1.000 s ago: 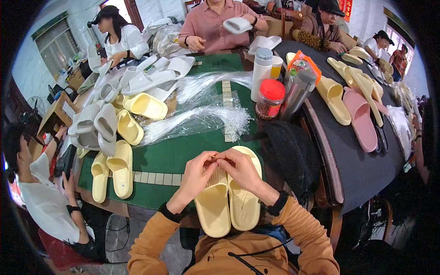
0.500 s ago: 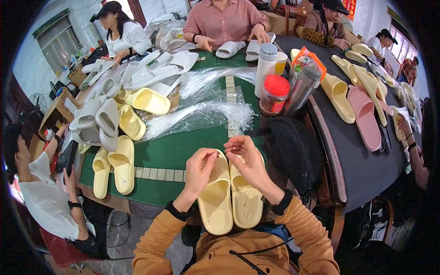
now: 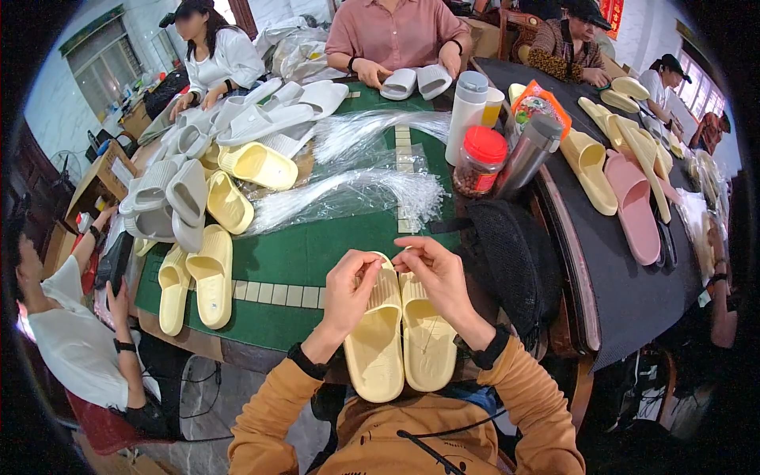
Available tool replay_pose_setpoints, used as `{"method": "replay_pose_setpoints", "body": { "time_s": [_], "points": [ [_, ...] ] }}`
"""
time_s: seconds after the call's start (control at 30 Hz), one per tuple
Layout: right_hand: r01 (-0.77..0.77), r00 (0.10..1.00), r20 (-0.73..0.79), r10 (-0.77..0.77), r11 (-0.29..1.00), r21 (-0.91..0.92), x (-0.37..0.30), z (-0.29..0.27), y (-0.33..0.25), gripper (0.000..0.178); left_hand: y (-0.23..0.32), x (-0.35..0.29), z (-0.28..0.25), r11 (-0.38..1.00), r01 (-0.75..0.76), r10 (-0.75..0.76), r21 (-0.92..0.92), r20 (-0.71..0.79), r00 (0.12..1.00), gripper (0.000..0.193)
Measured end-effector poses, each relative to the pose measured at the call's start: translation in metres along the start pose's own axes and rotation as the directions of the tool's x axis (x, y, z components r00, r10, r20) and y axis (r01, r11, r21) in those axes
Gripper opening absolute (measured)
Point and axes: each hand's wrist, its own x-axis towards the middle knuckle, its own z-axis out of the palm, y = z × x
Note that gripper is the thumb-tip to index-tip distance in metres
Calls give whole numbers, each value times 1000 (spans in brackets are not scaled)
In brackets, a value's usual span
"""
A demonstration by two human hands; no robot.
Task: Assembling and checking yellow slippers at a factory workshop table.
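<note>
In the lower centre of the frame a pair of pale yellow foam slide sandals (image 3: 400, 336) lies side by side, soles up, at the near edge of the green felt table (image 3: 301, 253). The left hand (image 3: 352, 289) is curled over the top of the left sandal, fingers pinched shut at its upper rim. The right hand (image 3: 435, 273) rests on the top of the right sandal, thumb and forefinger closed together close to the left hand's fingertips; whatever small thing they pinch is too fine to make out.

Just above the hands, mid-frame, lies a heap of clear plastic strands (image 3: 356, 198). To the right sits a black mesh cap (image 3: 514, 253). Further up stand a red-lidded clear jar (image 3: 479, 162), a white bottle (image 3: 467, 115) and a steel flask (image 3: 529, 154). At left lies another yellow sandal pair (image 3: 194, 277), with grey and white sandals (image 3: 170, 194) piled above.
</note>
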Motion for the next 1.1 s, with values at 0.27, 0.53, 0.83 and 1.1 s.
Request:
{"method": "replay_pose_setpoints", "body": {
  "time_s": [0.27,0.53,0.83,1.1],
  "points": [
    [59,998,7,-58,982,-179,0,0,5,11,0,-2,2,997,-74,74,2,-1,997,8],
    [237,970,133,-205,924,-300,-1,0,1,12,2,-2,1,999,3,0,-38,72,997,9],
    [232,973,93,-213,887,-400,-3,3,0,9,-1,-1,1,998,40,-43,41,79,996,7],
    [178,984,79,-160,917,-358,-5,3,-1,10,-9,-1,3,998,-50,51,-28,62,997,8]
  ]
}}
